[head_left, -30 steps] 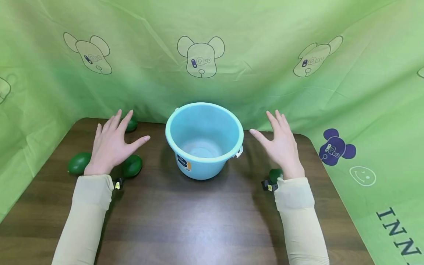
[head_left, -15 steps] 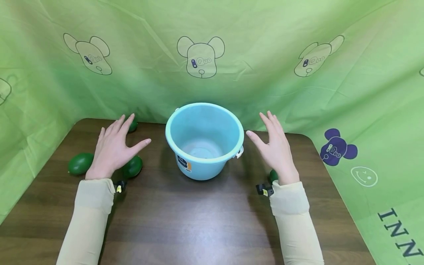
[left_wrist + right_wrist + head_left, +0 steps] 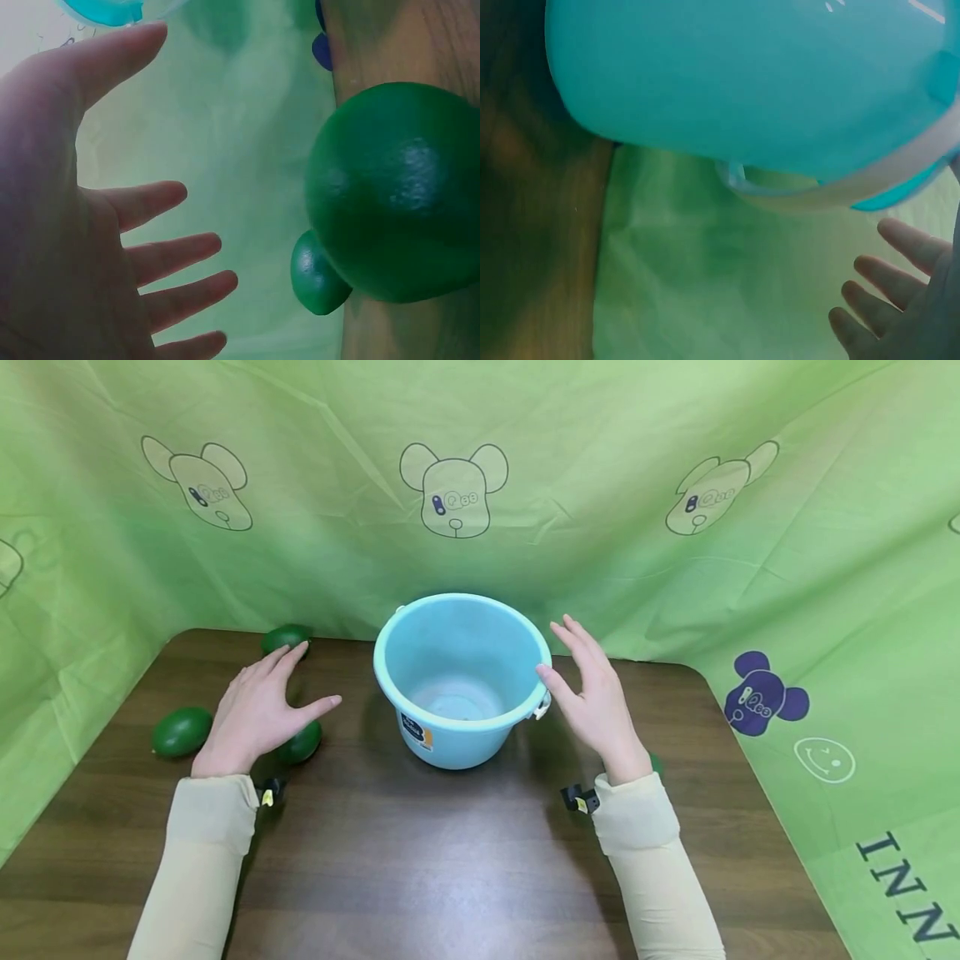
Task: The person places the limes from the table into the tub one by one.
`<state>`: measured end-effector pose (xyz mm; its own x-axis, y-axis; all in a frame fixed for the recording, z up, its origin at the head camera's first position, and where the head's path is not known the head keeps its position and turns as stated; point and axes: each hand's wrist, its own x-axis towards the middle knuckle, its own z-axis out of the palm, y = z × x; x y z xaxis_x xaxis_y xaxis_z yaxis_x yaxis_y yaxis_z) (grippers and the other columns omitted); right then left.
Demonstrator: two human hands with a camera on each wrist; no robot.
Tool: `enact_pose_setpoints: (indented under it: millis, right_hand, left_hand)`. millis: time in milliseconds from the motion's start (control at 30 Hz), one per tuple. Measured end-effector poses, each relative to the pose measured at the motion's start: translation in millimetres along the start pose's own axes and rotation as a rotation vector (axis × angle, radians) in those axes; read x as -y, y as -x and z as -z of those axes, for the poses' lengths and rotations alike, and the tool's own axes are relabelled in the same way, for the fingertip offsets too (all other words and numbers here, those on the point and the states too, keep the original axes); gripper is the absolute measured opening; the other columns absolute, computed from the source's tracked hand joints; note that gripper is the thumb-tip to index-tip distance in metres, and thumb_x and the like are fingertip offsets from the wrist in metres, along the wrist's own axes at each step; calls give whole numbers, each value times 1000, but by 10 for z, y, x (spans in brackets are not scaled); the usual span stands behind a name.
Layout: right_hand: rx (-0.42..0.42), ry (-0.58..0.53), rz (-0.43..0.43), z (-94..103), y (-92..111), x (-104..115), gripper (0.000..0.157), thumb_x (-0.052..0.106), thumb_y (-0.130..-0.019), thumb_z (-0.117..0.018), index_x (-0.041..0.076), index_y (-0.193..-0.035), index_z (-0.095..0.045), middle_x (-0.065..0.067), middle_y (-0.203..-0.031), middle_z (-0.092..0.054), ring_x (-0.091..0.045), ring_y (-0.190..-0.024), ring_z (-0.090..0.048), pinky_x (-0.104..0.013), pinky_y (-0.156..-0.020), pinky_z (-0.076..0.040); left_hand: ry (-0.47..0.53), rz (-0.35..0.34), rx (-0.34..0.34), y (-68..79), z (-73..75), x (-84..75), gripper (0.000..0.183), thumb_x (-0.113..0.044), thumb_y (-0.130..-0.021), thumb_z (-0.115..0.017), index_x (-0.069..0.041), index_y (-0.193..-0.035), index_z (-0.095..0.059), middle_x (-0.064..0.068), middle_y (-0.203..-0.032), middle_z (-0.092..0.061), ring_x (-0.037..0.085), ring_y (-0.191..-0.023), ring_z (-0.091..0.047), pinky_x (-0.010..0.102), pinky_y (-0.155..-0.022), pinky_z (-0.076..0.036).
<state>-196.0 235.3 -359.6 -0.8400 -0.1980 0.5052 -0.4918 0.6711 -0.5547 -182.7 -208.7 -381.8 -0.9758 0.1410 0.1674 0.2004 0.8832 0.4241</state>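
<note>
A light blue bucket stands upright at the middle of the table, and its white handle hangs down in the right wrist view. To its right my right hand hovers with fingers spread, the thumb tip at the bucket's rim; whether it touches cannot be told. On the left my left hand is held above the table, fingers extended, holding nothing. Smooth green oval fruits lie around it: one at its left, one partly hidden beneath it, one behind its fingertips.
Another green fruit is mostly hidden behind the right wrist. The brown wooden table ends at a green printed curtain at the back and sides. A small black camera sits on each wrist.
My right hand has moved left to the bucket's rim. My left hand has lowered slightly toward me, uncovering more of the back fruit. The bucket has stayed in place.
</note>
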Motion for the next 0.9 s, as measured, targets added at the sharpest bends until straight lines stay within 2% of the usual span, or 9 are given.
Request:
enact_pose_setpoints:
  millis: [133,300,400,533,733,900]
  right_hand:
    - [-28,-46,53,-54,17,19,51,36,-100,-65,17,-148,-56,1,-159,-41,-19,-149,-28,-59,-114,-29]
    - [-88,-102,162,-132,40,18,43,30,-97,-71,10,-134,-67,-3,-149,-53,-25,-143,-41,-48,-114,-34]
    - [-103,-124,218,-170,62,27,50,42,-94,-72,8,-131,-69,-6,-147,-55,-26,-139,-46,-43,-113,-36]
    - [-108,-132,283,-204,99,54,66,58,-86,-75,6,-127,-70,-9,-146,-55,-28,-139,-46,-43,-113,-37]
    - [-124,-155,337,-234,111,108,75,64,-77,-81,2,-119,-72,-15,-141,-58,-34,-138,-47,-46,-113,-36]
    - [-138,-215,351,-165,118,359,78,63,-75,-82,-7,-107,-68,-28,-134,-59,-48,-132,-48,-48,-112,-38]
  left_hand:
    - [15,16,48,12,-26,10,107,-78,-84,-60,-12,-162,-29,26,-158,-33,55,-137,-34,72,-102,-33]
    - [27,44,98,34,-47,28,105,-72,-85,-66,-12,-162,-27,27,-158,-33,54,-137,-35,73,-97,-38]
    - [29,48,123,51,-59,34,99,-62,-86,-72,-9,-160,-33,27,-156,-36,52,-137,-36,72,-96,-39]
    - [37,30,147,69,-70,42,82,-45,-87,-79,-4,-150,-48,25,-149,-46,49,-133,-43,68,-97,-42]
    - [59,31,171,78,-86,69,61,-30,-88,-81,-2,-138,-60,24,-139,-57,46,-122,-54,62,-93,-46]
    - [77,37,185,87,-106,86,53,-29,-89,-80,0,-130,-65,23,-128,-64,44,-114,-60,59,-91,-49]
